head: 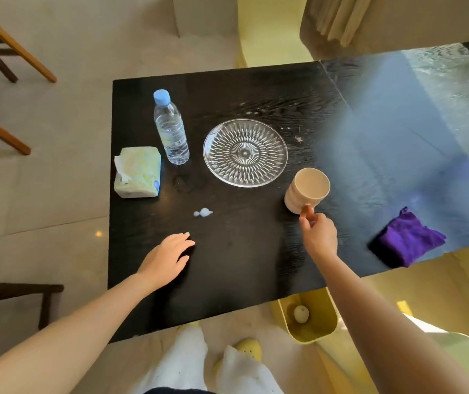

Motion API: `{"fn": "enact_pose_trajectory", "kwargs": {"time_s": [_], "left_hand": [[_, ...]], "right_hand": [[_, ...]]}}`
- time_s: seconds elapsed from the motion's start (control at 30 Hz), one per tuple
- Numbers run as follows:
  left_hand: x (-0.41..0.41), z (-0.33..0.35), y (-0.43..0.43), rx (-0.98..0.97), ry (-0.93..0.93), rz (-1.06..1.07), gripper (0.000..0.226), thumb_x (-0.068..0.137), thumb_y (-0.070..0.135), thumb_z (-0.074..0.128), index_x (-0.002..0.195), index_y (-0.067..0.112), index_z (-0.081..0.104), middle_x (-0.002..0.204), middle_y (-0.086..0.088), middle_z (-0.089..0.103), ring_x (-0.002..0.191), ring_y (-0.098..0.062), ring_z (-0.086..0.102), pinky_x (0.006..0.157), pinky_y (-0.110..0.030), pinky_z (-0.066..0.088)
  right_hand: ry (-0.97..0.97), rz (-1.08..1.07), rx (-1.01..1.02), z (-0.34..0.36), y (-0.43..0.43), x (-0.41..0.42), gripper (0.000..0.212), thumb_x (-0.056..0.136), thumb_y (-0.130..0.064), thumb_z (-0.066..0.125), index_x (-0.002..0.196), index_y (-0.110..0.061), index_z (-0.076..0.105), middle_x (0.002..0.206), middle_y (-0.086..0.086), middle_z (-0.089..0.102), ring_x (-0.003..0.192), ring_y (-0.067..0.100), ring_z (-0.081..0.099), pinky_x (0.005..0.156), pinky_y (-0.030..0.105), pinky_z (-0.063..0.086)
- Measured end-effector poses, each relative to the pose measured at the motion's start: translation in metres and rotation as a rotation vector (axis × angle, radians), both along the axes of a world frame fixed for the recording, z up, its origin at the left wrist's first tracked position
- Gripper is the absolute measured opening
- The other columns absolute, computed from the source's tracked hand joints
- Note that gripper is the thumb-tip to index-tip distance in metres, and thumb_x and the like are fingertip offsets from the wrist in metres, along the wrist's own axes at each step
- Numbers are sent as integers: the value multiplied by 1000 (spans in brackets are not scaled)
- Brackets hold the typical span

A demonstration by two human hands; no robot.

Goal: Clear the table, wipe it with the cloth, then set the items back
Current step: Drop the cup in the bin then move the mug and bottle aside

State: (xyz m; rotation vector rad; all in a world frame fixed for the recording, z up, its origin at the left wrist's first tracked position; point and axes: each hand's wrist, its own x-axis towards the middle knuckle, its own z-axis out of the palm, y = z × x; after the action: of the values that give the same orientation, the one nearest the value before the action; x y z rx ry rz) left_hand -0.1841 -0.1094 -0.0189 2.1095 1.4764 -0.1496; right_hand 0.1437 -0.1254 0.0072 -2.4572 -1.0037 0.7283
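Right hand (320, 236) apparently pinches mug (307, 190) handle; cloth (408, 241) nearby.

Views: one, head-worn, wide-angle.
Position: above the near edge of the black wooden tabletop (256, 265).
Facing: forward and steeply down; both forearms enter from the bottom.
Nearness: close, arm's reach.
Shared: no second view.

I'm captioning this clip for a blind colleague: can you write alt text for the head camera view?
A person's right hand grips the handle of a beige mug on a black table, left hand open nearby. Also there: glass plate, water bottle, tissue pack, purple cloth, small white spill.
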Motion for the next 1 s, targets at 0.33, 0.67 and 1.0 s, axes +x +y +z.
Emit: {"fn": "enact_pose_trajectory", "kwargs": {"time_s": [0.33,0.67,1.0], "left_hand": [[-17,-15,1,2,138,-104,66,92,40,51,149,30,19,161,5,5,148,-15,1,118,-35,14],[-33,7,55,178,-66,-62,56,91,32,55,142,18,38,152,-3,34,142,-19,29,115,-37,27],[-21,93,221,247,-347,370,99,80,32,72,150,14,5,160,-8,10,146,-28,13,116,-45,21]], "right_hand": [[409,-284,197,1,14,-18,24,99,-25,42,110,-9,56,97,5,64,81,15,65,80,29,55],[356,-263,267,13,23,-45,19,98,-24,42,100,-10,54,98,7,62,74,10,62,79,29,54],[295,-202,337,49,65,-69,16,97,-22,45,96,-10,55,94,8,65,70,8,63,61,15,47]]}}
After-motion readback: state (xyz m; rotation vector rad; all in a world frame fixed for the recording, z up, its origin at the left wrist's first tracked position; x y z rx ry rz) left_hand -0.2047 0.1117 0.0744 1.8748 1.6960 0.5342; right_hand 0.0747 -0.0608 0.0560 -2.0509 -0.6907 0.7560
